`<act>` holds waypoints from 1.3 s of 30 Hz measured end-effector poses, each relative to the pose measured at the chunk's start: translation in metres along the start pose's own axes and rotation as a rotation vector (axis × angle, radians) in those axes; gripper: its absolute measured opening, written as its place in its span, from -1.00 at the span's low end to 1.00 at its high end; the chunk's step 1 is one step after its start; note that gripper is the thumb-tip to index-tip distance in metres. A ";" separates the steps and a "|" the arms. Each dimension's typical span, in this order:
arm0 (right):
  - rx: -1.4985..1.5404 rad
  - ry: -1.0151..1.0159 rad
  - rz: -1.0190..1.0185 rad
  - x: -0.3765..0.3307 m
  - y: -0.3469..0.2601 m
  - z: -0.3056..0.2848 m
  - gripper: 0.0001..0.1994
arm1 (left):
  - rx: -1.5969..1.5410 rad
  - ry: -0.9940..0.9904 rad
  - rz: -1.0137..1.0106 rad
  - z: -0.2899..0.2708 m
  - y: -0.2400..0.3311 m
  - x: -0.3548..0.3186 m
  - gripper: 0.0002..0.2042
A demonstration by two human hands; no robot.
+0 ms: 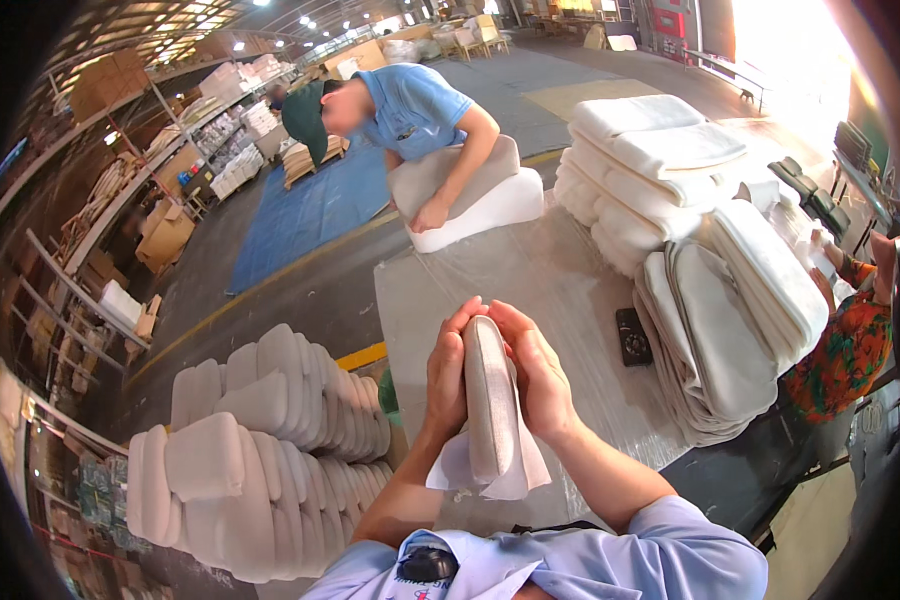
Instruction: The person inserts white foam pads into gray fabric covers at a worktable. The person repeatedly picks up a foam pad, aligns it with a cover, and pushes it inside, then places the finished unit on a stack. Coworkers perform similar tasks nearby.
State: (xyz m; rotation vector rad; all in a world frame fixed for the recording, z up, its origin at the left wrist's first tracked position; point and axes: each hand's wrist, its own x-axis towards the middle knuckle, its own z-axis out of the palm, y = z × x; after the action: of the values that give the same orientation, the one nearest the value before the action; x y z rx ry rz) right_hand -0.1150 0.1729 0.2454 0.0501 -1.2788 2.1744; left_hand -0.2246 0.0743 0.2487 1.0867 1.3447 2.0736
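Storage racks [118, 211] with a cardboard box [165, 236] stand at left, beside blue floor sheeting [310, 212]. At upper centre bends a person [410, 105] in a dark cap [304, 113]. Right of centre, a black device [632, 338] lies on the tabletop [560, 290]; someone in a floral top [847, 345] is at far right.

A factory workshop, shown by loaded storage racks [130, 195], stacked cushions [255, 455], yellow-lined floor [192, 340].

The cushion [488, 400] has a matt, finely textured cloth face; its thin flap [448, 466] looks smooth. Matt cloth also covers the piled cushions [205, 455]. Glossy, creased plastic film [540, 280] covers the table. The white padding [660, 155] looks fluffy, the folded cloth [698, 335] soft and matt. The boxes [165, 236] are dull cardboard, the cap [305, 112] matt cloth.
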 end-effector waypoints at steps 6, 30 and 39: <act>-0.463 -0.201 0.005 -0.017 -0.019 0.017 0.18 | 0.088 0.121 -0.074 0.002 -0.003 -0.028 -0.38; -0.901 -0.327 0.299 -0.087 -0.118 -0.037 -0.13 | 1.194 0.185 0.212 -0.024 0.003 -0.077 -0.56; -0.845 -0.104 0.350 -0.191 0.033 -0.149 -0.36 | 1.434 -0.228 0.049 -0.036 -0.045 -0.163 -0.72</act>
State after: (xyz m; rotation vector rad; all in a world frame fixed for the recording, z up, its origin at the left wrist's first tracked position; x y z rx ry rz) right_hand 0.0630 0.1896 0.0780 -0.4313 -2.2993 1.7233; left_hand -0.1592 -0.0420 0.1389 1.7194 2.6886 0.6709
